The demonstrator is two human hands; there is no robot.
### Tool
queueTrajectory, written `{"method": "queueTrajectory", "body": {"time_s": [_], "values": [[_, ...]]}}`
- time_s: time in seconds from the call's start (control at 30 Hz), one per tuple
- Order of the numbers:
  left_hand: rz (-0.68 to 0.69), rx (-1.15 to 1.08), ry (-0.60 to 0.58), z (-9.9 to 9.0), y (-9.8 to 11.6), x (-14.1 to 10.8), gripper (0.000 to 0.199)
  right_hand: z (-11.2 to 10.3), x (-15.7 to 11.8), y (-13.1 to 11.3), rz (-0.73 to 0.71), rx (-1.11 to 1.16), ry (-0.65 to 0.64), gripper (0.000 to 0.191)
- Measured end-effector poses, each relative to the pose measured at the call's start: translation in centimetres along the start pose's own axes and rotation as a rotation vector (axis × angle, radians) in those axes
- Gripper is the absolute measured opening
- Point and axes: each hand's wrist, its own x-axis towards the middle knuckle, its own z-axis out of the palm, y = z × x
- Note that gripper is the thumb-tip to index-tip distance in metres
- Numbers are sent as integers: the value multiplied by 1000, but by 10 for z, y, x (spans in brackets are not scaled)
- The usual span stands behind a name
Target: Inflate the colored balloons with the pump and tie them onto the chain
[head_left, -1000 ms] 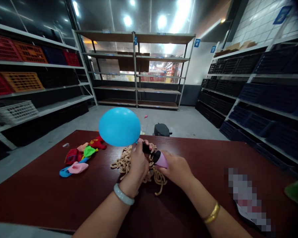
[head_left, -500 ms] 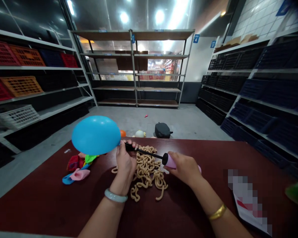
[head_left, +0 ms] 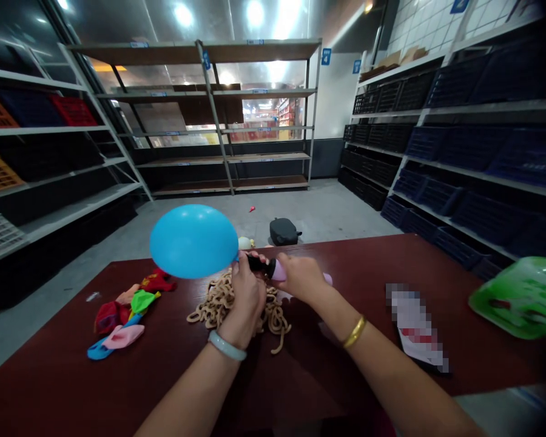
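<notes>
A large inflated blue balloon (head_left: pixel 193 241) extends to the left of my hands, its neck at the nozzle of a hand pump (head_left: pixel 279 271). My left hand (head_left: pixel 248 285) is wrapped round the balloon's neck and the pump's black nozzle end. My right hand (head_left: pixel 303 277) grips the pump's pale purple body, close beside the left one. The black rod between the pump's two parts is hidden. Beneath my hands a tan knotted rope (head_left: pixel 216 301) lies heaped on the dark red table (head_left: pixel 173 388).
Several uninflated balloons (head_left: pixel 124 335) lie at the table's left. On the right are a partly blurred phone-like item (head_left: pixel 418 331) and a green plastic package (head_left: pixel 523 297). A dark grey bag (head_left: pixel 284 232) sits beyond the table, before the shelves (head_left: pixel 227 159).
My right hand has moved in toward my left, and the pump's black rod has slid out of sight. The view has turned to the right, bringing the green package further in.
</notes>
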Motion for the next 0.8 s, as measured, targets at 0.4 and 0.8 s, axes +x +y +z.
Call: {"method": "queueTrajectory", "body": {"time_s": [0.4,0.8], "values": [[175,38,26,-10,54,40,22,4,3,18,-24,23,103,43],[118,6,81,-32,33,46,24,10,3,36,-8,-62,79,42]]}}
